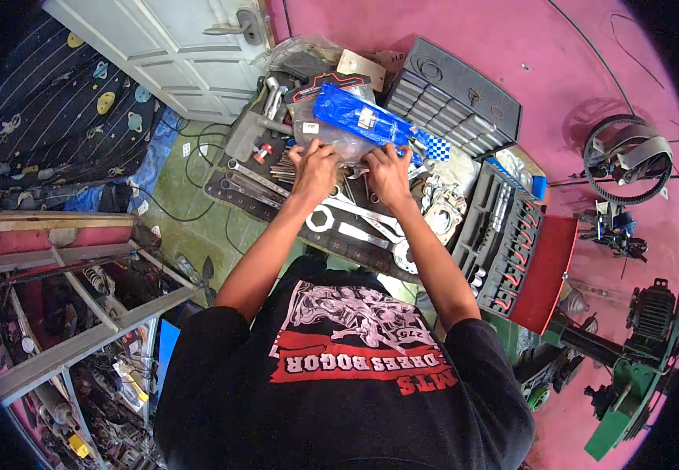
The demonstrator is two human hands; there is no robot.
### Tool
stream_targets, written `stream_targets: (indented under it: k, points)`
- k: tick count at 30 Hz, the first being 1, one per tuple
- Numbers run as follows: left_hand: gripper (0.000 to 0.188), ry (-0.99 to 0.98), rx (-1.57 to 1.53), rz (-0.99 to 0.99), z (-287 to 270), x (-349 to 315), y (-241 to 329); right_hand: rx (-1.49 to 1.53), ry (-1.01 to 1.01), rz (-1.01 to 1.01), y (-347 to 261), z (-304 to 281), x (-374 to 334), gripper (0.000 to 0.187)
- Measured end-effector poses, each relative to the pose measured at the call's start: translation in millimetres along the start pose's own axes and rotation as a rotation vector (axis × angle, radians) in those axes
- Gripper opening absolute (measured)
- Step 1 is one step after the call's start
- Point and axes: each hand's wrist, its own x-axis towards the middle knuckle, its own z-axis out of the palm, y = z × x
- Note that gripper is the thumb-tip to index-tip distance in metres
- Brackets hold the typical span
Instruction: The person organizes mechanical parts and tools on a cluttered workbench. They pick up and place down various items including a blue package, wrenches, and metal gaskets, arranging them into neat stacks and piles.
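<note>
My left hand (316,168) is closed, its curled fingers at the near edge of a clear plastic bag (331,142) with a black and red header. Just right of it, my right hand (389,171) is also closed, fingertips down by the bag's right end. What those fingers grip is hidden. A long blue plastic packet (363,117) lies across the bag, slanting down to a checkered end beyond my right hand. Below my hands, large combination wrenches (359,210) lie on a dark mat (222,190), with a ring-end wrench (320,218) nearest my left forearm.
A grey drawer organizer (453,98) stands against the pink wall. To the right are a socket tray (484,219), a red metal toolbox lid (541,274) and a green machine (629,376). Metal shelving (96,333) with parts is at left, below a white door (175,47).
</note>
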Motion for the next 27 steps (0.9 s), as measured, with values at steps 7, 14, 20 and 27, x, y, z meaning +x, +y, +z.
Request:
stream_targets:
  k: [7, 14, 20, 27]
  points:
    - [0.013, -0.035, 0.003, 0.010, -5.7, -15.8, 6.9, 0.041, 0.011, 0.001, -7.4, -11.6, -17.5, 0.021]
    - [0.012, -0.080, -0.048, 0.031, -13.0, -48.8, 15.2, 0.089, -0.143, 0.008, -23.8, -19.0, -50.8, 0.035]
    - [0.008, -0.224, -0.064, 0.035, -13.7, -70.3, 22.9, 0.132, -0.217, 0.010, -32.7, -14.5, -80.6, 0.038]
    - [0.007, -0.058, -0.091, 0.018, -17.2, -61.3, 24.1, 0.143, -0.165, 0.009, -16.3, -26.4, -80.8, 0.023]
